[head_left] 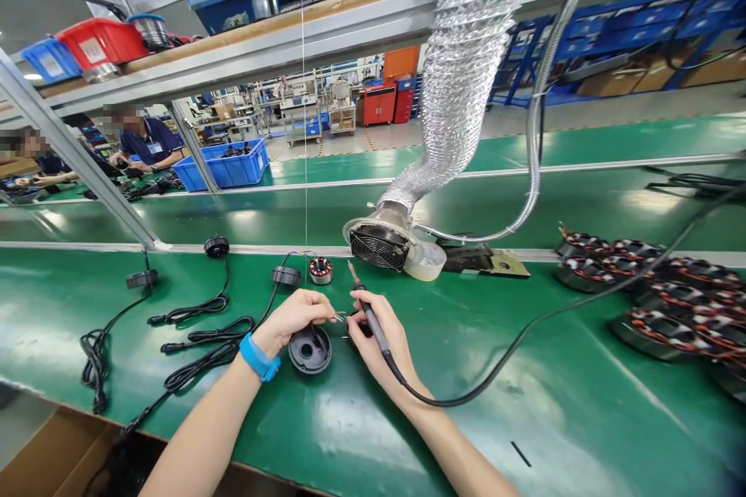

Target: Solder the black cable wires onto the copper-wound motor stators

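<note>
While the left hand (294, 318) pinches some thin, light-coloured wires (339, 317) near the far right edge of a round, dark-grey shell (318, 356) on the glossy green counter (466, 342), the right hand (397, 342) is wrapped around a slim, dark-grey soldering iron (373, 326); whether its fingertips also grip something is too small to tell. Should the long black cord (437, 404) trailing right snag, the iron could swing and scorch fingers or insulation, while a loosened left pinch could let the wires spread.
</note>
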Demonstrator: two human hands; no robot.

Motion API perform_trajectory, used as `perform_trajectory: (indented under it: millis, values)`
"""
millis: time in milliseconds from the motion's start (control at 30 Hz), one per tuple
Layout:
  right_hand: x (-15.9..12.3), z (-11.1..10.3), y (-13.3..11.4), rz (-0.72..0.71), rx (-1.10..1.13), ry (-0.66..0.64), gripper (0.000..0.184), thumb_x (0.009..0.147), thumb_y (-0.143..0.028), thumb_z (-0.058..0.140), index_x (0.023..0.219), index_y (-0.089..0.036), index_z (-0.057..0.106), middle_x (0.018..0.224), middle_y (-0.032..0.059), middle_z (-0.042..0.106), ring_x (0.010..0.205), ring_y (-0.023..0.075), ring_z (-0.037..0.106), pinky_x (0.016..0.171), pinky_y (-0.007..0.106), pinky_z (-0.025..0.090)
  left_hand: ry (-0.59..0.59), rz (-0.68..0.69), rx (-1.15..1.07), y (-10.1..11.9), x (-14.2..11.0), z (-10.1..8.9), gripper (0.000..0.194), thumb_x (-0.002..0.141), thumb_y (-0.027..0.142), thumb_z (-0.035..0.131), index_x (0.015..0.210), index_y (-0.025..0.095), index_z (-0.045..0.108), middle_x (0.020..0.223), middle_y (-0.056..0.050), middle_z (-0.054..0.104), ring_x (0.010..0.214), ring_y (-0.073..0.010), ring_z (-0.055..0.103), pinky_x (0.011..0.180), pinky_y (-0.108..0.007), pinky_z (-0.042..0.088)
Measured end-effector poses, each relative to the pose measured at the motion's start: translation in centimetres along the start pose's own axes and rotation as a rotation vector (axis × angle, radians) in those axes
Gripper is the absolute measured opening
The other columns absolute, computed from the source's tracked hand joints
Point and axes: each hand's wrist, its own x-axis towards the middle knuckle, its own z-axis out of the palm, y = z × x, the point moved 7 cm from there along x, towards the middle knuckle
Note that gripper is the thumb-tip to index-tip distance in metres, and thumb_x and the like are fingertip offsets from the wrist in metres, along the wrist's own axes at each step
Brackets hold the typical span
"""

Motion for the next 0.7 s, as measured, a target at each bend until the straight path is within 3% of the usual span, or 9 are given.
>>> perform_trajectory:
  millis: [233, 467, 700]
  values:
    - [-0.1, -0.5, -1.4, -0.058, -0.056, 0.036, 0.031, 0.084, -0.018, 0.057, 0.114, -0.022, 0.058, 0.096, 0.004, 0.061, 0.085, 0.0166, 0.065, 0.08, 0.03, 0.054, 0.025, 0.031, 0.023, 0.7, -0.6, 0.5, 0.02, 0.067, 0.029, 0.068, 0.06, 0.012, 0.061, 0.055, 0.002, 0.052, 0.052, -0.0074, 0.033, 0.054, -0.024, 0.025]
    - [-0.3, -0.1, -1.7, -0.103, 0.012, -0.029, 0.031, 0.088, -0.016, 0.056, 0.117, -0.024, 0.057, 0.099, 0.0034, 0.059, 0.079, 0.0137, 0.063, 0.077, 0.027, 0.054, 0.01, 0.049, 0.023, 0.9, -0.7, 0.8, 0.017, 0.067, 0.028, 0.067, 0.061, 0.012, 0.061, 0.052, 0.004, 0.047, 0.052, -0.0077, 0.034, 0.053, -0.024, 0.024]
    - [-0.1, -0.1, -1.3, -0.023, 0.086, -0.104, 0.031, 0.088, -0.016, 0.054, 0.117, -0.025, 0.058, 0.102, 0.0037, 0.059, 0.079, 0.0135, 0.064, 0.082, 0.029, 0.053, -0.125, 0.035, 0.075, 1.1, -1.1, 1.0, 0.029, 0.071, 0.038, 0.075, 0.07, 0.011, 0.067, 0.055, 0.004, 0.048, 0.054, -0.0079, 0.036, 0.055, -0.024, 0.027]
